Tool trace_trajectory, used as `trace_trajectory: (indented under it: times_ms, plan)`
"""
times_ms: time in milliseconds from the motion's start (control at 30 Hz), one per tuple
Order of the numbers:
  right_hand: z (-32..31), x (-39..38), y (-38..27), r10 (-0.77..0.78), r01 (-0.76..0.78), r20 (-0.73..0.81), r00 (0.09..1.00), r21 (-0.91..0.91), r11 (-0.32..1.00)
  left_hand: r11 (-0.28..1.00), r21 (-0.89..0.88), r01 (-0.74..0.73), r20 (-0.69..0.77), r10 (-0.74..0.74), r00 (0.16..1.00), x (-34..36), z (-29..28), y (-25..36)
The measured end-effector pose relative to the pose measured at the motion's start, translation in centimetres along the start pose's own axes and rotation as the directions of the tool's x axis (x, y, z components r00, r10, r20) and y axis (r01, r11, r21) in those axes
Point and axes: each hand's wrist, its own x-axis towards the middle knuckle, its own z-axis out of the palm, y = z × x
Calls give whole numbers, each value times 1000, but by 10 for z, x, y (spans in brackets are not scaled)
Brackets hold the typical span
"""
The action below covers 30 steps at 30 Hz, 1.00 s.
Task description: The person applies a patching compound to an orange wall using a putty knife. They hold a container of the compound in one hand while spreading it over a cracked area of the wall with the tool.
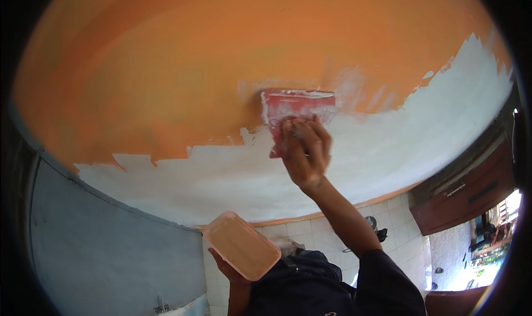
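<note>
My right hand [303, 149] is raised against an orange wall [183, 66] and grips a red flat scraper [296, 105] smeared with white paste, its blade pressed to the wall at the edge of a white coated area [388, 144]. The white coat covers the lower and right part of the wall; orange remains above. Low in the picture my left hand [224, 269] holds a pale pink rectangular tray [242, 245] from underneath, its underside towards me, so its contents are hidden.
A grey wall [105, 244] meets the orange one at the left corner. White floor tiles [382, 227] lie below, with a dark small object on them. A brown wooden door [471, 188] stands at the right, with a bright opening beside it.
</note>
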Motion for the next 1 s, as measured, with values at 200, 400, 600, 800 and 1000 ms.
trace_trajectory:
  times_ms: [200, 400, 600, 800, 1000]
  plan:
    - [28, -76, -14, 76, -68, 97, 992, -88, 994, 997, 68, -31, -104, 38, 994, 0, -4, -6]
    - [5, -137, -34, 167, -179, 276, 946, 18, 984, 997, 65, -29, -140, 37, 989, -2, -14, -4]
    - [-60, -96, -30, 77, -125, 281, 957, 156, 980, 1000, -6, -24, -134, 23, 991, -4, -11, -2]
    - [-23, -9, 1, 108, -109, 37, 993, 24, 994, 998, 30, -51, -56, 52, 997, -3, -3, -4]
    - [13, -110, -19, 131, -138, 231, 964, 14, 990, 999, 37, -9, -55, 11, 998, -2, -3, -6]
